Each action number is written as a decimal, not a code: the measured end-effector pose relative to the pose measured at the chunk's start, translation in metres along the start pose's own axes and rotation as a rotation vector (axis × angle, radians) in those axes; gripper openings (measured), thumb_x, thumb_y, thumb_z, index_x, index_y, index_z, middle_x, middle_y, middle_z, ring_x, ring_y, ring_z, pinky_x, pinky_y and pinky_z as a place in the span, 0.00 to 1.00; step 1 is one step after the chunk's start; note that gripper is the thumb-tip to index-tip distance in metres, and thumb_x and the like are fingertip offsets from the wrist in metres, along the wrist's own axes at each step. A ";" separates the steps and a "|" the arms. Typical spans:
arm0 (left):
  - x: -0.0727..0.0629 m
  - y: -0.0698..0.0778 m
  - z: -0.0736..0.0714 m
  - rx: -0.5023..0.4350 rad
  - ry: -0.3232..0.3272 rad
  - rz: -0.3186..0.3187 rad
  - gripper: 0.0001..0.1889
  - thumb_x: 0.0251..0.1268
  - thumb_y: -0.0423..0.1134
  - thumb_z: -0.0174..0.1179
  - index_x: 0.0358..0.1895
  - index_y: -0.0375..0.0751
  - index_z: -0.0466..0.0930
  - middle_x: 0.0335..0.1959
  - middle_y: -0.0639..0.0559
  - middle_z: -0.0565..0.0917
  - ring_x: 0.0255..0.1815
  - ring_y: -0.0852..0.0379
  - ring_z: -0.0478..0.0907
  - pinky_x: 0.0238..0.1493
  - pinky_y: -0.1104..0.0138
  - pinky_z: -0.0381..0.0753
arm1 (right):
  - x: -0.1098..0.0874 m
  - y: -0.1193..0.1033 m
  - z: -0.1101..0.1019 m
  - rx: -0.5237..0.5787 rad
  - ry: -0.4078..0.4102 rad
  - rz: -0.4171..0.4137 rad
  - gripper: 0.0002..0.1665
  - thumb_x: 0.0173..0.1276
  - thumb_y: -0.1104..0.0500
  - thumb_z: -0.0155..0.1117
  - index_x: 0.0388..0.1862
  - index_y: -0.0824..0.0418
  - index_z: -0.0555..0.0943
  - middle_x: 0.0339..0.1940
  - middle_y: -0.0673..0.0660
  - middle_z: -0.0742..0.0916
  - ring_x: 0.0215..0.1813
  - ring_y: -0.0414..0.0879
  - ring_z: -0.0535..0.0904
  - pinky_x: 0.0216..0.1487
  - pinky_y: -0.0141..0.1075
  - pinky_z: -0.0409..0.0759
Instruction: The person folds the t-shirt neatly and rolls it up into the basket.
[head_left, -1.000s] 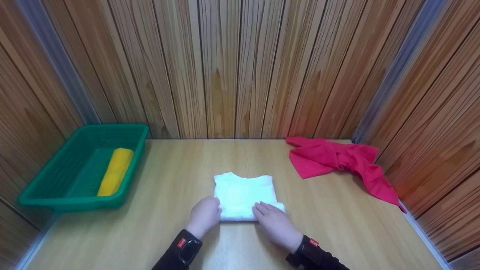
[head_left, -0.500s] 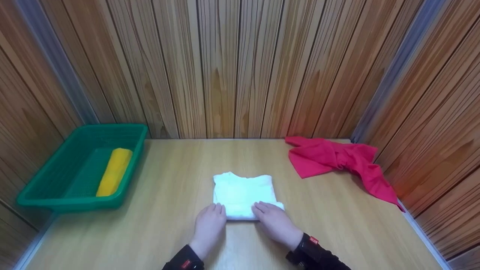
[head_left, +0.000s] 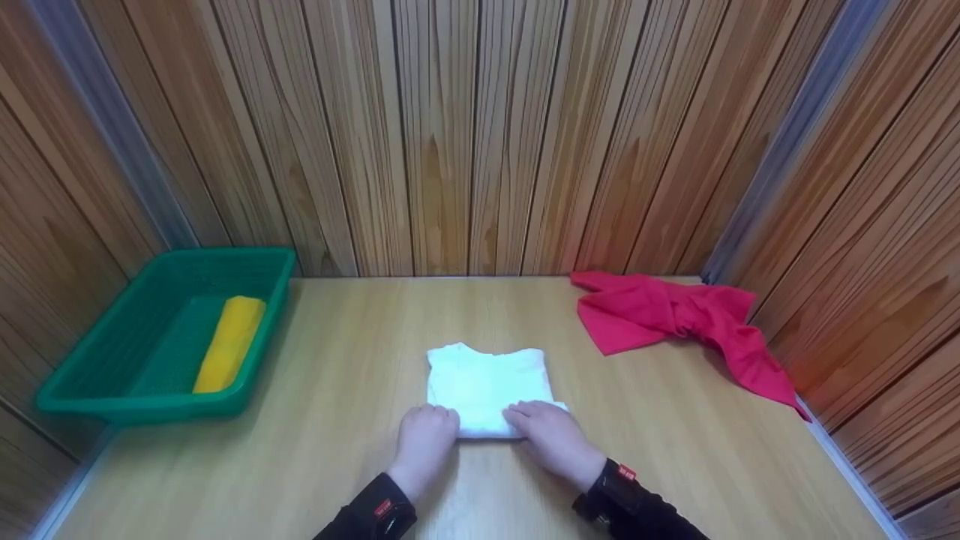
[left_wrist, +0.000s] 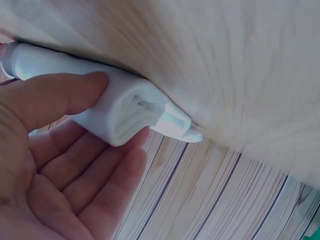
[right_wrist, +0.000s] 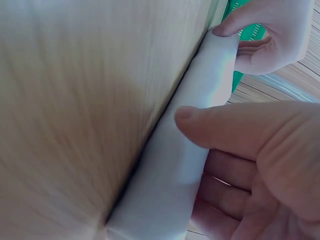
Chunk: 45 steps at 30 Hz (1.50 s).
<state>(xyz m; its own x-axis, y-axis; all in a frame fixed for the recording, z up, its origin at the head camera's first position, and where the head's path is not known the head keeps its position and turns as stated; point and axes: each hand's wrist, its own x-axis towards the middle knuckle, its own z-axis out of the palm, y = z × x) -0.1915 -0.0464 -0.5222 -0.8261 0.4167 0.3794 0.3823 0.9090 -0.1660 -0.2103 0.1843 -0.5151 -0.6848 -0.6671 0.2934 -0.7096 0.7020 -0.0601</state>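
Note:
A folded white shirt lies on the table in front of me, its curved neckline at the far side. Its near edge is rolled into a thick band, and the layered end of this roll shows in the left wrist view. My left hand grips the left part of the roll, thumb on the near side and fingers over the top. Farther right, my right hand holds the roll the same way. In the right wrist view its thumb presses the smooth near face of the white roll.
On the left stands a green plastic basket with a rolled yellow cloth in it. A crumpled red cloth lies at the back right against the wall. Wood-panelled walls enclose the table behind and at both sides.
My left hand has shifted from the shirt's left side edge onto its rolled near edge, moving slightly right. The right hand has stayed nearly in place on the roll.

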 end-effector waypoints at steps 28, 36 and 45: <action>-0.016 -0.006 -0.023 -0.268 -0.136 -0.012 0.09 0.43 0.26 0.63 0.23 0.42 0.74 0.17 0.53 0.73 0.18 0.54 0.70 0.21 0.63 0.70 | -0.015 -0.002 -0.010 0.083 -0.078 -0.008 0.21 0.53 0.69 0.69 0.48 0.60 0.85 0.43 0.54 0.87 0.48 0.50 0.82 0.50 0.42 0.80; -0.009 -0.013 -0.017 -0.356 -0.175 -0.050 0.12 0.37 0.22 0.63 0.23 0.43 0.74 0.18 0.53 0.73 0.20 0.54 0.71 0.24 0.62 0.72 | -0.007 0.007 -0.014 0.141 -0.135 -0.008 0.20 0.55 0.69 0.67 0.49 0.62 0.83 0.44 0.54 0.87 0.49 0.50 0.82 0.51 0.42 0.79; 0.006 -0.029 -0.010 -0.630 -0.252 -0.147 0.08 0.58 0.28 0.63 0.26 0.43 0.75 0.19 0.57 0.70 0.22 0.58 0.69 0.28 0.64 0.72 | 0.013 0.026 -0.018 0.284 -0.245 -0.005 0.16 0.63 0.70 0.60 0.50 0.65 0.81 0.45 0.57 0.85 0.51 0.50 0.81 0.54 0.43 0.78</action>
<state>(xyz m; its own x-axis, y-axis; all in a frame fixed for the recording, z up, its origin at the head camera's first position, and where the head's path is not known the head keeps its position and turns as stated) -0.2036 -0.0704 -0.5065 -0.9296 0.3478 0.1221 0.3635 0.8099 0.4603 -0.2347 0.1986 -0.4962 -0.6764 -0.7341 0.0595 -0.7070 0.6246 -0.3316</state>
